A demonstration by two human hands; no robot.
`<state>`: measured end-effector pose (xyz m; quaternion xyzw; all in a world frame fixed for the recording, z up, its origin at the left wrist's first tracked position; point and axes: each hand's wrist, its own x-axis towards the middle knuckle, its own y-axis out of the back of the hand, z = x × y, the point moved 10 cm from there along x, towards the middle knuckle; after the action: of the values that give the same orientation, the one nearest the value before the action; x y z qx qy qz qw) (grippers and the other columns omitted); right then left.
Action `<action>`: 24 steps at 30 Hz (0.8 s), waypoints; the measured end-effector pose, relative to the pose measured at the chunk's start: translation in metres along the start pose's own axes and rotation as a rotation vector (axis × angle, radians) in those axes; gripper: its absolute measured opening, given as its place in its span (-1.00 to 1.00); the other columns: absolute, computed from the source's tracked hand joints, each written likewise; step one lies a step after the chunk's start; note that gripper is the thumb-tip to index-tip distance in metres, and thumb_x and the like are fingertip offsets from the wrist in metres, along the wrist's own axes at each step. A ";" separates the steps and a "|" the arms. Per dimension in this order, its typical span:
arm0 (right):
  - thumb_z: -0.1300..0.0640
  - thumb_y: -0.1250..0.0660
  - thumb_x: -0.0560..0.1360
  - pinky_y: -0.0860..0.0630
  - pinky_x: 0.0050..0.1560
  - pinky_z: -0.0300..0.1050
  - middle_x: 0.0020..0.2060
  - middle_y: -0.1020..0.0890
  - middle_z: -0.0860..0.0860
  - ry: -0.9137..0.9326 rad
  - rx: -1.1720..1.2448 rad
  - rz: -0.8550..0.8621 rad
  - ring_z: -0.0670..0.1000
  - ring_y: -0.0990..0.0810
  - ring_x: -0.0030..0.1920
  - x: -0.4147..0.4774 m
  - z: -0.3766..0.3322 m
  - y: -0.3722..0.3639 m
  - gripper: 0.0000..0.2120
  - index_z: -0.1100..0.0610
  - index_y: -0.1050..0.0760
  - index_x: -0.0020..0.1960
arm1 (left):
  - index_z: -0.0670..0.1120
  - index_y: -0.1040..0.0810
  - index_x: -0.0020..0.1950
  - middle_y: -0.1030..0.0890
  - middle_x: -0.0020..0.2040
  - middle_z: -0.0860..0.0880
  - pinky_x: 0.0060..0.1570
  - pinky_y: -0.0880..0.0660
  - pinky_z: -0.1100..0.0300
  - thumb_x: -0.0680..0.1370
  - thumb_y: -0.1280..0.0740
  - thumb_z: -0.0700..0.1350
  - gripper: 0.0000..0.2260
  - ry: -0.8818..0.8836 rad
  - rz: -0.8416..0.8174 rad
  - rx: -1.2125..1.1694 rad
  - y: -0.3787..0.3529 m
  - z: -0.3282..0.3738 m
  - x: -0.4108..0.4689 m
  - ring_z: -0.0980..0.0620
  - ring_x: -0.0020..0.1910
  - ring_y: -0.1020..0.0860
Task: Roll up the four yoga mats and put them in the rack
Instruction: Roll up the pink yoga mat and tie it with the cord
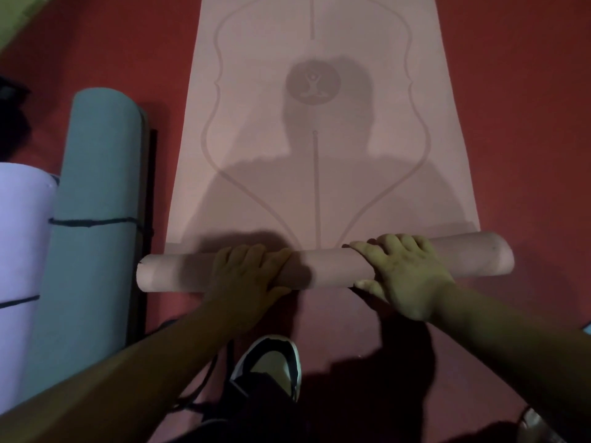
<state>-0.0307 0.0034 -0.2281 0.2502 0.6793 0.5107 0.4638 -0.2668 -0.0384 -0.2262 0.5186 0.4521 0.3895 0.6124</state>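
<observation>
A pink yoga mat (pixel 319 155) with printed curved lines and a round emblem lies flat on the red floor, stretching away from me. Its near end is wound into a roll (pixel 323 270) lying across my view. My left hand (pixel 246 273) lies over the roll left of centre, fingers curled over its top. My right hand (pixel 406 273) rests on the roll right of centre, fingers spread over the top and thumb on the near side. A rolled teal mat (pixel 92 219) and a rolled lilac mat (pixel 22 251), each tied with a dark strap, lie at the left.
The red floor (pixel 527 139) surrounds the mat. A dark frame bar (pixel 145 219) runs beside the teal roll. My shoe (pixel 271 362) stands just behind the roll, and a dark cord (pixel 204 385) trails on the floor near it. My shadow falls on the mat.
</observation>
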 end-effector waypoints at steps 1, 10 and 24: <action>-0.46 -0.01 0.49 -0.39 0.24 0.20 0.21 -0.54 0.08 -0.009 0.007 0.032 0.22 -0.50 0.15 -0.003 0.000 0.003 -0.30 -0.14 -0.29 0.52 | 0.12 -0.47 0.45 -0.60 0.18 -0.07 0.08 -0.39 -0.07 0.54 -0.09 0.38 -0.41 -0.016 -0.022 0.000 -0.001 -0.003 0.005 -0.19 0.07 -0.57; -0.47 0.02 0.49 -0.38 0.20 0.22 0.15 -0.57 0.09 -0.059 -0.046 0.024 0.23 -0.51 0.10 0.007 0.006 0.004 -0.32 -0.13 -0.35 0.46 | 0.18 -0.34 0.53 -0.54 0.33 -0.04 0.18 -0.40 -0.09 0.53 -0.01 0.44 -0.35 0.001 -0.132 -0.023 -0.002 -0.014 0.019 -0.17 0.24 -0.54; -0.44 -0.01 0.49 -0.28 0.30 0.38 0.23 -0.52 0.21 -0.083 -0.045 0.103 0.30 -0.46 0.19 0.006 0.006 0.010 -0.31 -0.10 -0.36 0.48 | 0.21 -0.34 0.49 -0.56 0.30 0.00 0.15 -0.41 -0.06 0.53 -0.04 0.42 -0.41 0.011 -0.132 -0.041 -0.009 -0.023 0.026 -0.13 0.20 -0.55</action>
<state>-0.0294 0.0145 -0.2209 0.2953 0.6342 0.5381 0.4701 -0.2811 -0.0093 -0.2404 0.4729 0.4804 0.3603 0.6448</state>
